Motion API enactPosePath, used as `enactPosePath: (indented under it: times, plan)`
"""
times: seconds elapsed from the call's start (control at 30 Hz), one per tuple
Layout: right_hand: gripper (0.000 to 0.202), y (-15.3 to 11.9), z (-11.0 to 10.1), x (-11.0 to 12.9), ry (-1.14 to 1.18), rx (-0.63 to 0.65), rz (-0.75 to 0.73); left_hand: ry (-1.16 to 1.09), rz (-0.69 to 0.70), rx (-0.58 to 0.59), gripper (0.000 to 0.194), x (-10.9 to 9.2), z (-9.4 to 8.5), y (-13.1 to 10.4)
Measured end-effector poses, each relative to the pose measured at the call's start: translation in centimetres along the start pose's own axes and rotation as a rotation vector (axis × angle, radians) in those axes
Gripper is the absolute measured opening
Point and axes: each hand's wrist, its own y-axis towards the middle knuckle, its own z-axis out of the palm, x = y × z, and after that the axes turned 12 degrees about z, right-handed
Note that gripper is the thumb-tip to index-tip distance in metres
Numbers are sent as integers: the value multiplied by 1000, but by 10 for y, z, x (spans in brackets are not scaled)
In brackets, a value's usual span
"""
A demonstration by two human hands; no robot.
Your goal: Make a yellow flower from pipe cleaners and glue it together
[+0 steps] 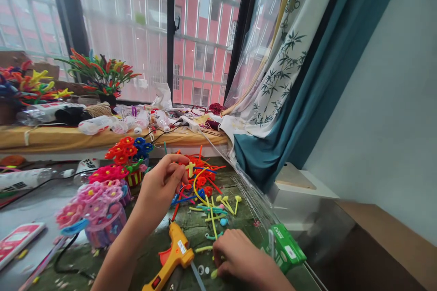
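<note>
Raised over the table, my left hand (163, 187) pinches a small yellow pipe-cleaner piece (190, 169) between thumb and fingertips. My right hand (241, 254) is low over the tabletop with its fingers curled down. Its fingertips are beside a small yellow-green piece (214, 274); whether they grip anything is hidden. A short yellow pipe-cleaner strip (204, 249) lies just left of that hand. Between my forearms lies a yellow glue gun (175, 254) with a glue stick in its back end. Yellow pipe-cleaner flowers (237, 200) and teal pipe-cleaner pieces (208, 209) lie ahead of my right hand.
Behind my left hand is a heap of red pipe cleaners (205, 177). Pink pipe-cleaner flowers in a pot (105, 225) stand at left, near a phone (20, 241). A green box (285, 248) is at right. Plastic bottles (97, 124) lie on the windowsill.
</note>
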Motion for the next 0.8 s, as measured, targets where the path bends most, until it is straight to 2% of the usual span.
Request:
enactPosePath:
  times: [0.13, 0.2, 0.27, 0.3, 0.37, 0.4, 0.47, 0.57, 0.63, 0.7, 0.8]
  plan:
    - [11, -2, -5, 2, 177, -9, -19, -9, 17, -4, 21, 2, -2, -1]
    - [12, -5, -21, 5, 314, -14, -67, -13, 20, -13, 21, 2, -3, -1]
    - [22, -6, -43, 12, 451, -62, -126, -18, 22, -21, 21, 0, -4, -1]
    - [31, -6, -56, 18, 569, -104, -168, -23, 22, -26, 20, -1, -5, -1]
    - [42, -5, -78, 34, 1180, -116, -352, -31, 17, -37, 21, -5, -6, -2]
    - [45, -3, -87, 44, 1408, -69, -454, -33, 14, -46, 21, -8, -6, -3]
    - [51, 0, -99, 65, 1493, -51, -537, -26, 11, -77, 20, -15, -7, -5]
    - [44, 6, -103, 92, 1639, 68, -670, 4, 23, -144, 14, -27, -7, -8]
    - [39, 9, -99, 101, 1718, 138, -724, 15, 35, -224, 12, -35, -5, -9]
    - [37, 13, -95, 104, 1768, 202, -758, 18, 36, -267, 12, -41, -2, -10]
    - [36, 18, -91, 100, 1807, 257, -751, 3, 10, -258, 12, -47, 4, -11]
